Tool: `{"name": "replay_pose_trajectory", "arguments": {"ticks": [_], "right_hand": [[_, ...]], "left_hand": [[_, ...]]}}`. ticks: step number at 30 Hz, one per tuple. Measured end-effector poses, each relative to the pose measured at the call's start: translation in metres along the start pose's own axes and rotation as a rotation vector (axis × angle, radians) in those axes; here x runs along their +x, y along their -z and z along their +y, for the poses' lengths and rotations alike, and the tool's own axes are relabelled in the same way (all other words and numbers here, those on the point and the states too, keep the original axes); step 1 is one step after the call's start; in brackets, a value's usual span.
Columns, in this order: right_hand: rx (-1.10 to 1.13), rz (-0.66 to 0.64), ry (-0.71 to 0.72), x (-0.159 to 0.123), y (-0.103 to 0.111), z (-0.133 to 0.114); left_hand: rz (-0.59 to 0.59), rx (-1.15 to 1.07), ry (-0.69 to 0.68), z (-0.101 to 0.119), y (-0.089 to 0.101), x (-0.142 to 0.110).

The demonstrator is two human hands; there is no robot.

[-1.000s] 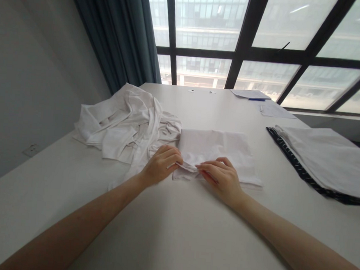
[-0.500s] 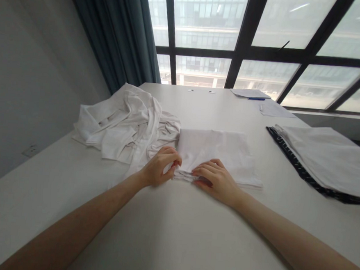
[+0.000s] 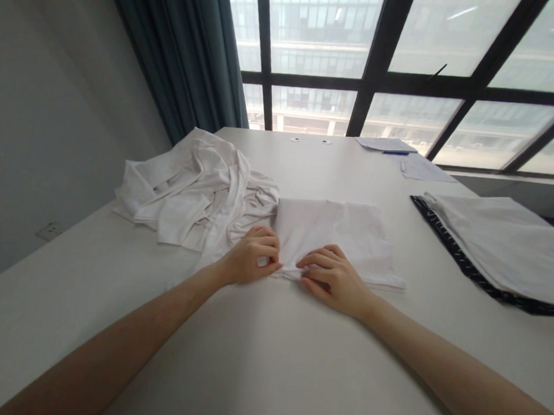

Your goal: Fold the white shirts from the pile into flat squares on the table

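Left hand [image 3: 253, 256]: curled at the near left corner of a white, rectangular, folded piece of thin fabric [image 3: 337, 227]; thumb and fingertips come together there — whether cloth is clamped between them I cannot tell.
Right hand [image 3: 336, 281]: fingertips rest on the top layer by the same edge, with the thumb low in front of it; a firm pinch cannot be made out.
Near edge: the step in hand looks like straightening and flattening this border, both hands working close together on its left part.
Next move: seems to call for light fingertips, layers brought level with one another, and no tug that would drag the upper folds askew.
Folded fabric: lies flat on the smooth white tabletop [image 3: 266, 365], straight ahead; its upper face is mostly smooth with faint creases, and layers show slightly offset at the near right corner.
Left side: a loose, crumpled heap of white cloth [image 3: 198, 183] reaches right up beside the folded fabric — touching or not, I cannot tell.
Right side: a flat white cloth stack [image 3: 512, 243] lies over black material with white marks [image 3: 463, 265], well apart.
Far right: white paper sheets [image 3: 429, 169] and a slim blue pen [image 3: 395, 153].
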State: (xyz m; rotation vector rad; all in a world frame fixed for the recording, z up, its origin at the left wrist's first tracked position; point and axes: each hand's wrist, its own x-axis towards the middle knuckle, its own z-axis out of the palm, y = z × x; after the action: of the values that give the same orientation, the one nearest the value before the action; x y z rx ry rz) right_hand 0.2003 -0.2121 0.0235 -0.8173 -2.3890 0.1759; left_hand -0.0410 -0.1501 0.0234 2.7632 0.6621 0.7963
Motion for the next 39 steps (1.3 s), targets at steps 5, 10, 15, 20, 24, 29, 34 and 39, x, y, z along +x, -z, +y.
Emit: {"name": "replay_pose_trajectory", "arguments": {"ticks": [5,10,15,20,24,29,34,39], "right_hand": [[0.079,0.045,-0.107,-0.001,-0.001,0.002],[-0.017,0.012,-0.192,-0.002,-0.003,0.006],[-0.029,-0.127,-0.153,-0.001,0.0,0.011],[0.017,-0.207,-0.05,0.002,0.017,0.008],[0.046,-0.313,0.008,0.005,0.03,-0.002],[-0.008,-0.255,0.06,0.004,0.023,-0.013],[0.248,-0.121,0.046,0.003,0.007,-0.02],[0.531,-0.011,-0.076,0.006,0.011,-0.022]], "left_hand": [[-0.061,0.009,0.03,-0.001,0.001,-0.001],[-0.075,-0.004,0.085,-0.002,-0.001,-0.004],[0.071,-0.043,0.184,-0.006,-0.004,-0.005],[0.285,-0.071,0.296,-0.017,-0.008,-0.005],[0.356,-0.18,0.396,-0.026,-0.014,-0.007],[0.325,-0.346,0.441,-0.029,-0.015,-0.006],[0.317,-0.258,0.401,-0.028,-0.01,-0.002],[0.223,-0.295,0.394,-0.03,-0.008,0.003]]}}
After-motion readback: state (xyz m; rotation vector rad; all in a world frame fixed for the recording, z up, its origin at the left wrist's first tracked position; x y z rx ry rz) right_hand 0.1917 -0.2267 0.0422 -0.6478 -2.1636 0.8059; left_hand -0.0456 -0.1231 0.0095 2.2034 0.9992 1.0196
